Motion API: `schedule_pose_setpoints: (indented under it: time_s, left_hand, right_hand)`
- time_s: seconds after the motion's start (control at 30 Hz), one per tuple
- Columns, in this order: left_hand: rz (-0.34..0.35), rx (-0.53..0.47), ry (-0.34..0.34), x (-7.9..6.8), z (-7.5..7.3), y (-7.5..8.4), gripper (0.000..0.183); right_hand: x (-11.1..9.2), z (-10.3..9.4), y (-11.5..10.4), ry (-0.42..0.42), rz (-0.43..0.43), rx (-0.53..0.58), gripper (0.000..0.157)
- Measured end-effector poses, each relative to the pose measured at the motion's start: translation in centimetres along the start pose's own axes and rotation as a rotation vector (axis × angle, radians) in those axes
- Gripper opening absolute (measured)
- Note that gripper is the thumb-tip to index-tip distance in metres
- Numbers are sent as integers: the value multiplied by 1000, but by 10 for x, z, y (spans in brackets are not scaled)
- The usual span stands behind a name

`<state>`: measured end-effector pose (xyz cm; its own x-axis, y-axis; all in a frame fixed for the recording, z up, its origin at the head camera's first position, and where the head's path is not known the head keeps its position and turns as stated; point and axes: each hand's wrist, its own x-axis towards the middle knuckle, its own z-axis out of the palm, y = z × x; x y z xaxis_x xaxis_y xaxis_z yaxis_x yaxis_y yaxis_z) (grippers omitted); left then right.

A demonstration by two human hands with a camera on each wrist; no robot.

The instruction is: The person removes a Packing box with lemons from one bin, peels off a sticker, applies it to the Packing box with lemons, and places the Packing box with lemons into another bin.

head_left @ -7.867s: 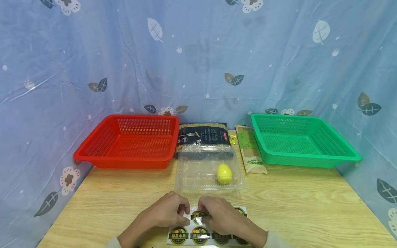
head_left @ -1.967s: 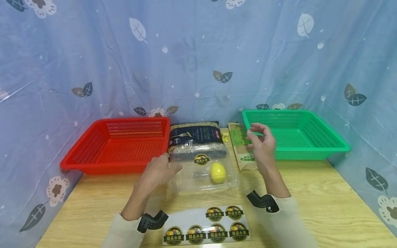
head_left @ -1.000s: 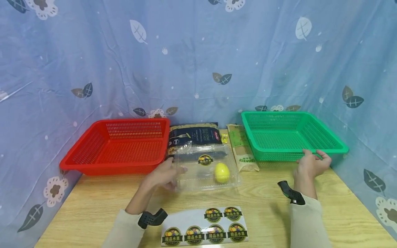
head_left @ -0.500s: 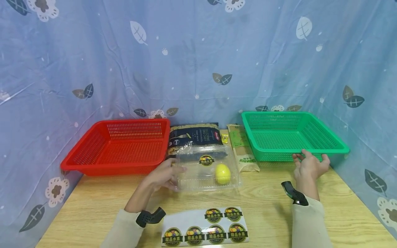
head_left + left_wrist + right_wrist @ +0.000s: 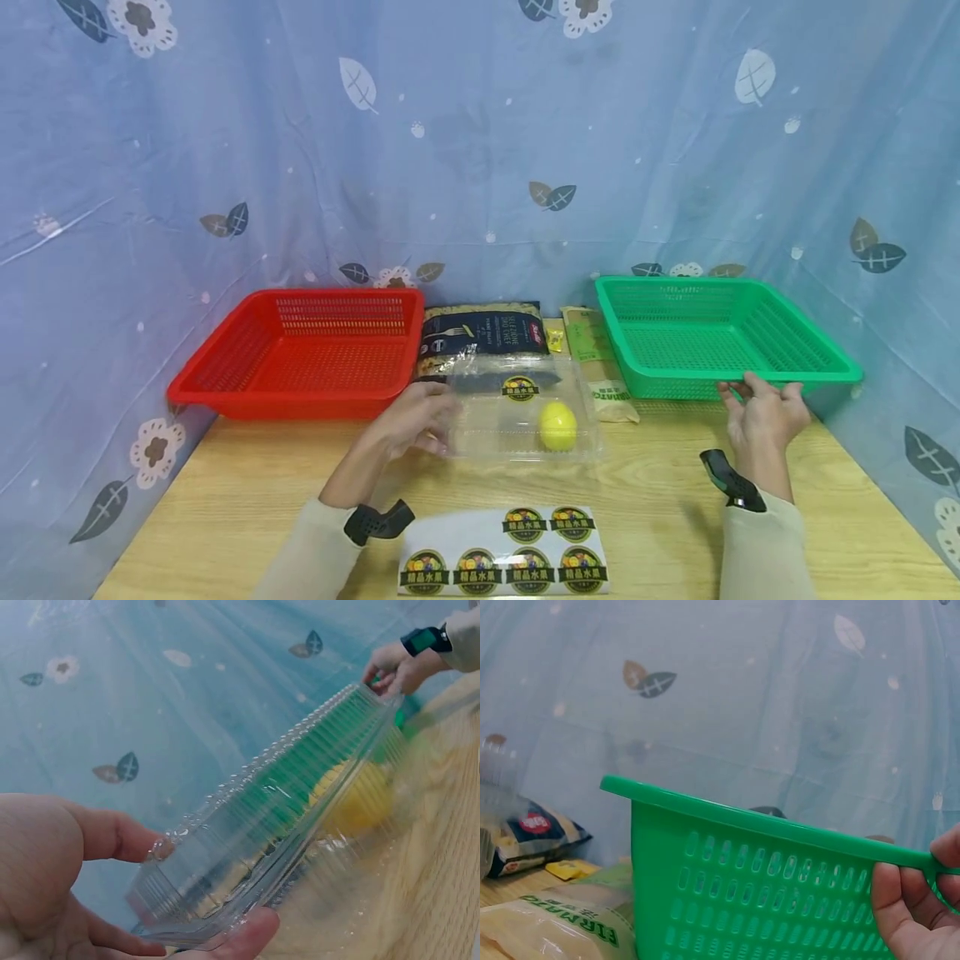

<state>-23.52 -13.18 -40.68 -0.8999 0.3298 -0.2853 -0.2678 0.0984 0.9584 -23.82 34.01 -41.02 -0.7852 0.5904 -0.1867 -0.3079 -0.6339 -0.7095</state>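
My left hand [image 5: 412, 417] grips the left side of a clear plastic clamshell box [image 5: 487, 429], thumb and fingers on its edges in the left wrist view. The lidded box [image 5: 217, 881] looks tilted there. Through the plastic shows a yellow lemon [image 5: 558, 426] at the box's right side, and a round black fruit sticker [image 5: 520, 388] is on the lid. Over on the right, my right hand [image 5: 767, 421] pinches the front rim of a green plastic basket [image 5: 667, 387]. In the right wrist view, its fingers [image 5: 889, 896] curl below that rim.
A red basket [image 5: 300, 406] stands at the left. Behind the box lie a pasta bag [image 5: 487, 329], a small yellow packet [image 5: 555, 340] and a matcha bag [image 5: 588, 342], which the box partly overlaps. Near the front edge lies a sticker sheet [image 5: 453, 533]. A curtain hangs behind.
A sticker has left the sheet and is on the box lid. My right hand moved from near the matcha bag to the green basket's rim; my left hand took the box, which shifted slightly right.
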Motion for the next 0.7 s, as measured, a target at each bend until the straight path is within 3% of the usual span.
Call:
schedule_pose_setpoints:
  time_s: [0.2,0.43,0.7]
  left_hand:
    - [39,-62,16,3,6,11,56]
    - [90,-135,55,14,25,30,64]
    - [116,-152,106,31,45,57,64]
  right_hand:
    - [1,1,0,-27,-3,25,88]
    - [0,0,2,-20,3,53,88]
    - [0,-3,2,-29,9,67,84]
